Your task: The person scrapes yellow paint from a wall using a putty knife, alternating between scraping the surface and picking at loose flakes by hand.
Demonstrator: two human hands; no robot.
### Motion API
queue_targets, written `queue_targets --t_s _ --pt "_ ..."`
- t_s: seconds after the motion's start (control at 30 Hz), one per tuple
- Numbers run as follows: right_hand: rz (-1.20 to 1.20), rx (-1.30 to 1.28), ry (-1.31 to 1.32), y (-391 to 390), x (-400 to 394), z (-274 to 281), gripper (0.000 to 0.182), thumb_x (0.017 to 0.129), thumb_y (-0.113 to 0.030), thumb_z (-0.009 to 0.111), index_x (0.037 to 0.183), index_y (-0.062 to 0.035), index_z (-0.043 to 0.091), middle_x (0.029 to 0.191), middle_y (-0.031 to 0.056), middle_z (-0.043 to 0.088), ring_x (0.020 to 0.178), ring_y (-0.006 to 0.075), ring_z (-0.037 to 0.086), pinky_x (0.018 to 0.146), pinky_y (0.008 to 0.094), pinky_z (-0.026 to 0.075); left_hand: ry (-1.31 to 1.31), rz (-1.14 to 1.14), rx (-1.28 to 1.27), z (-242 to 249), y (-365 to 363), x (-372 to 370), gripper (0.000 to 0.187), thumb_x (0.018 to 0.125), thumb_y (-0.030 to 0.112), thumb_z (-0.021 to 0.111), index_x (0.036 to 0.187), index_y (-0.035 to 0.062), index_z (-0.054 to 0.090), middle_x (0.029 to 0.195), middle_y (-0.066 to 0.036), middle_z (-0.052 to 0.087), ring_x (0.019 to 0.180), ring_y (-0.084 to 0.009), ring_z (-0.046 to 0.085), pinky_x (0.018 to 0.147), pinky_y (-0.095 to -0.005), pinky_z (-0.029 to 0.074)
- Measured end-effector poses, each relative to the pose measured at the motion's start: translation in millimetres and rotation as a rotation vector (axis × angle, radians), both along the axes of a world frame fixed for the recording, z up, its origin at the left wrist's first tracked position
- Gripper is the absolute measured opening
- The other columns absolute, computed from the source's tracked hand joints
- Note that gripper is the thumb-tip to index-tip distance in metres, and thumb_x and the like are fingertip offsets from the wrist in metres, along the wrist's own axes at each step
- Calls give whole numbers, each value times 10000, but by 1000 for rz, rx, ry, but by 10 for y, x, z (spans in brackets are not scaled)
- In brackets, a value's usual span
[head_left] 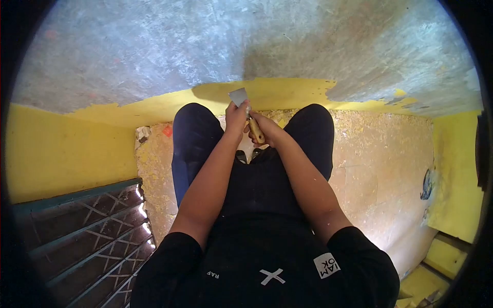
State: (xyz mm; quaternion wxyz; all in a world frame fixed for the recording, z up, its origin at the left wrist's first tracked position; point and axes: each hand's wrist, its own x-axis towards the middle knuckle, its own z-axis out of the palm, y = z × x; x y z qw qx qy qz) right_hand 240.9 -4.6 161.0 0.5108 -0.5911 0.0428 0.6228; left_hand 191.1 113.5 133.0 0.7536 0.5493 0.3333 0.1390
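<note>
A paint scraper [256, 132] with a wooden handle and a flat metal blade is held between my knees, its blade tilted up and to the left. Around the neck, just below the blade, my left hand [236, 119] is closed, thumb along the metal. My right hand [268, 128] grips the wooden handle, whose butt end shows beside the fingers. In front of the blade is the wall [287, 56], its upper part bare grey and its lower strip still yellow with ragged paint edges. The blade appears apart from the wall.
Paint flakes litter the floor [359, 154]. At left are a yellow wall [67, 154] and a dark slatted grille [92, 231]. A red scrap [167, 131] lies near the left corner, and a dark crumpled plastic piece [427, 185] by the right wall.
</note>
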Motion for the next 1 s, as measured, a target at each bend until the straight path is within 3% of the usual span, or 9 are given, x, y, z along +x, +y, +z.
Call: queue_targets --t_s 0.13,0.33,0.83,0.9,0.97,1.0 --pt "-253 -154 -145 109 52 -336 562 934 -585 433 727 -70 520 560 20 466 444 164 462 474 342 428 212 -33 -39 -40 62 32 456 909 395 565 1204 53 503 1043 -98 598 907 -189 581 758 -352 446" --pt "-494 -180 -210 201 218 -641 541 929 -537 467 703 -48 508 546 37 447 408 165 412 414 338 356 286 -51 -28 -104 94 23 444 910 375 563 1198 43 506 1013 -92 597 882 -176 581 741 -346 452" --pt "-526 -214 -275 362 393 -1044 574 947 -536 477 676 -31 503 512 61 429 348 191 390 357 366 317 272 -49 -71 -174 156 117 378 910 377 553 1124 66 560 993 -89 617 862 -174 583 733 -330 450" --pt "-540 -215 -246 404 452 -1198 572 946 -534 473 717 -12 528 541 78 450 384 208 433 370 373 339 288 -62 -67 -222 146 131 384 910 379 549 1130 64 562 1004 -94 617 863 -184 580 739 -336 450" --pt "-504 -442 -461 523 501 -1333 585 945 -538 463 849 23 600 651 131 558 445 239 517 392 395 398 275 -65 -60 -271 124 129 390 913 374 542 1142 60 561 1014 -100 616 864 -187 577 742 -342 449" --pt "-447 -511 -565 553 541 -1396 626 943 -545 443 1045 43 636 880 222 663 698 357 660 590 464 517 288 -68 -78 -284 107 136 396 921 373 530 1153 54 563 1016 -104 615 871 -189 580 743 -341 452"
